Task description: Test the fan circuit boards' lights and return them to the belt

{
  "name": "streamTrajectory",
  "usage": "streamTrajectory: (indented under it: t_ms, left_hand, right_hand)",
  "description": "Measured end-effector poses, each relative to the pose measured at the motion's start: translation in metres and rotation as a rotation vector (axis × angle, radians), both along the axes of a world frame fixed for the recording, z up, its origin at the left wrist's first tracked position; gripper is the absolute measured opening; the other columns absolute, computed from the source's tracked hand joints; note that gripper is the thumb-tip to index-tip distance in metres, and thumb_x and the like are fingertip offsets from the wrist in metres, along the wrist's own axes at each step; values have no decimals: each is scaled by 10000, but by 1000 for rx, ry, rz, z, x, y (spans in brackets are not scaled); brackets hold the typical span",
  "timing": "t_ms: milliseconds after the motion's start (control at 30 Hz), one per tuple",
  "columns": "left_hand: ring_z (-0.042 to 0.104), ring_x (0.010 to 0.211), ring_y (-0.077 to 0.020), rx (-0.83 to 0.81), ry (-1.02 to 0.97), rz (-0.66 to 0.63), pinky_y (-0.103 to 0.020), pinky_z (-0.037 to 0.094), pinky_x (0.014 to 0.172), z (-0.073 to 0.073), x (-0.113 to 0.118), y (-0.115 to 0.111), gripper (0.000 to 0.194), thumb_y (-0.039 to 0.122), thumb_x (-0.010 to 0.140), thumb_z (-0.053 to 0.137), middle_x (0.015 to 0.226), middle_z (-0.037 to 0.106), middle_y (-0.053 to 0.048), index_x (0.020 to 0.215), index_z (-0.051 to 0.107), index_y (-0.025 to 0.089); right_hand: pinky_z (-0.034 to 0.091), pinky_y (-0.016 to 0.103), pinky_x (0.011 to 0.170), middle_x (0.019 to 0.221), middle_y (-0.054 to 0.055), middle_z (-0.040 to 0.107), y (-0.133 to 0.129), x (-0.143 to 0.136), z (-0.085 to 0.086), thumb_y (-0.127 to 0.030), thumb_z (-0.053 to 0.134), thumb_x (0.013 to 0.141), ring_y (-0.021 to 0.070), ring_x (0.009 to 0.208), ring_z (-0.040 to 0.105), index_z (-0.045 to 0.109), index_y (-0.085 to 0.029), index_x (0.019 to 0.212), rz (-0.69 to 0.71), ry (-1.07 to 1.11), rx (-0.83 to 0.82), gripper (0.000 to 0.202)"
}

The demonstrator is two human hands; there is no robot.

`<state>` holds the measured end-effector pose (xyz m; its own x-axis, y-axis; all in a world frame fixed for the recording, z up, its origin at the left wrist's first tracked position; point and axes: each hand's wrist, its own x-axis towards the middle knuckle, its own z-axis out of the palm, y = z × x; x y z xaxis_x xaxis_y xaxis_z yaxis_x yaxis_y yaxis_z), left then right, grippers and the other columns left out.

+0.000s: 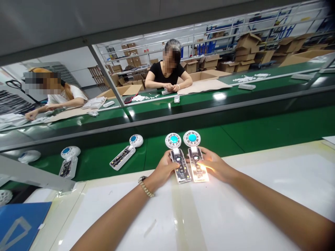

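Side by side over the white worktop's far edge are two small handheld fans, each with a round white head, a blue centre and a clear body showing a circuit board. My left hand (164, 169) is wrapped round the left handheld fan (182, 174), thumb on its front. The right handheld fan (195, 156) is in my right hand (215, 165), and my thumb presses its face. Warm yellow light glows from the lower body of the right one; the left one shows only small bright spots. Fingers behind both bodies are mostly hidden.
Beyond the white worktop (146, 223) runs a green conveyor belt (235, 134). More fans lie on it to the left, among them one tilted fan (121, 157). A blue box (23, 223) stands at lower left. Two co-workers sit across the line, near cardboard boxes.
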<state>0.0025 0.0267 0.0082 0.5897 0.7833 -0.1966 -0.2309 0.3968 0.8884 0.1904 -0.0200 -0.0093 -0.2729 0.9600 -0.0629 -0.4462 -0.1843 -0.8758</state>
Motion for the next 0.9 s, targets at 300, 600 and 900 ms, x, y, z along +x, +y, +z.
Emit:
streamTrajectory:
  t_ms: [300,600,900]
  left_hand:
    - [588,893,-253,11,-16,-13,-374,457,744,-6,-2,2,496,110,613,656,918,609,-86,1033,398,170]
    - [586,893,-254,-5,-26,2,-386,452,766,-6,-1,2,528,107,586,682,928,595,-75,1031,407,174]
    - [567,920,-239,33,-14,6,-350,456,751,-15,-2,6,501,79,603,653,958,564,-56,1036,425,183]
  right_hand:
    - [437,485,883,1137,125,580,0,0,0,-216,628,737,281,1068,540,398,-213,1194,1,18,6,512]
    - [438,491,870,1090,116,605,1,-1,-2,-225,644,724,284,1048,552,409,-219,1186,-4,22,4,519]
    - [458,451,846,1106,106,586,2,-2,-3,-194,668,681,266,996,582,418,-220,1159,-46,23,-6,541]
